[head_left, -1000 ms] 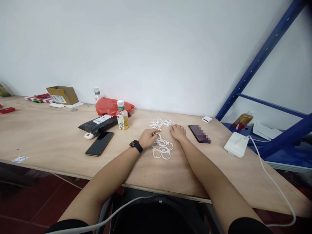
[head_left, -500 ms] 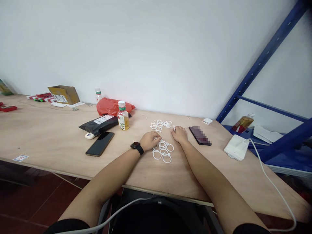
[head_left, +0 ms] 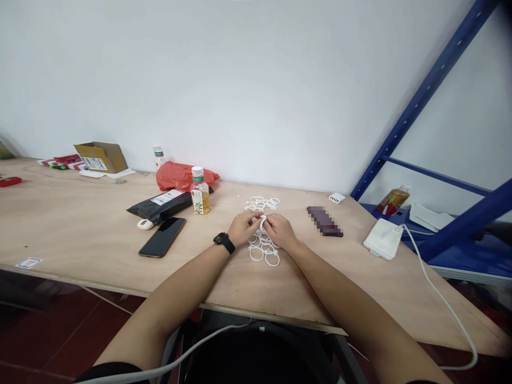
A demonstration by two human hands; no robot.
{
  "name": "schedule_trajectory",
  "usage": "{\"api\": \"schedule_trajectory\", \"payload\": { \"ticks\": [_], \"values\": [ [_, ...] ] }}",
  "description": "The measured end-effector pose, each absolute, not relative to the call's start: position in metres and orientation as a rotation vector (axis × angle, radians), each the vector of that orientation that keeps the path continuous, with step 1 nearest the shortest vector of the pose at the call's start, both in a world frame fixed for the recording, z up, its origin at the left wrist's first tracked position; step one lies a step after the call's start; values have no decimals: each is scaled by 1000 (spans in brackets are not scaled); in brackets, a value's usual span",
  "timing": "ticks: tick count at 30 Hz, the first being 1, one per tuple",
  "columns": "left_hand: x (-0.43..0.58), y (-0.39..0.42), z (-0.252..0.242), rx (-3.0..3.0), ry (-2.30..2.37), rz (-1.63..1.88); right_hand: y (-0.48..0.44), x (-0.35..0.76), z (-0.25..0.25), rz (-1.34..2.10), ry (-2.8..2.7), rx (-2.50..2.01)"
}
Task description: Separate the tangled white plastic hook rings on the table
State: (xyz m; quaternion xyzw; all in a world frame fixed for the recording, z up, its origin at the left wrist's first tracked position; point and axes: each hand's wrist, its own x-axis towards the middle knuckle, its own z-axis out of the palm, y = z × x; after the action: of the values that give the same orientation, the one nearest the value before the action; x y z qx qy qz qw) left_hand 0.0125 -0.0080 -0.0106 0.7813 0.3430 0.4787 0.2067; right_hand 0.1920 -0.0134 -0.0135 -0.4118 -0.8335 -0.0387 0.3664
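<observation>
My left hand (head_left: 243, 228) and my right hand (head_left: 281, 231) meet over the table, fingers pinched around one white plastic ring (head_left: 263, 223) held between them. It looks like a curtain ring; its lower part and the fingertips are partly hidden. Just below the hands lies a near group of white rings (head_left: 256, 254), several of them overlapping and some with small eyelets. Beyond the fingers, a second group of similar rings (head_left: 261, 204) is spread out on the wood. A black watch sits on my left wrist.
Left of my hands are a phone (head_left: 163, 237), a tea bottle (head_left: 200, 192), a black parcel (head_left: 160, 205) and a red bag (head_left: 180, 176). To the right lie another phone (head_left: 325, 221) and a white charger (head_left: 383, 238) with its cable. A blue rack (head_left: 424, 96) stands beyond.
My right hand has moved left from beside the far ring group to meet my left hand. A white ring is now between both hands. The view has shifted slightly.
</observation>
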Motion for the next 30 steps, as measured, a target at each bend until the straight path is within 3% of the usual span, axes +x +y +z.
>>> {"api": "schedule_trajectory", "payload": {
  "ticks": [11, 30],
  "values": [
    [17, -8, -12, 1967, 984, 1295, -12, 196, -15, -386, -2271, -1132],
    [17, -4, -18, 1885, 952, 1243, -13, 193, -19, -447, -2293, -1172]
  ]
}}
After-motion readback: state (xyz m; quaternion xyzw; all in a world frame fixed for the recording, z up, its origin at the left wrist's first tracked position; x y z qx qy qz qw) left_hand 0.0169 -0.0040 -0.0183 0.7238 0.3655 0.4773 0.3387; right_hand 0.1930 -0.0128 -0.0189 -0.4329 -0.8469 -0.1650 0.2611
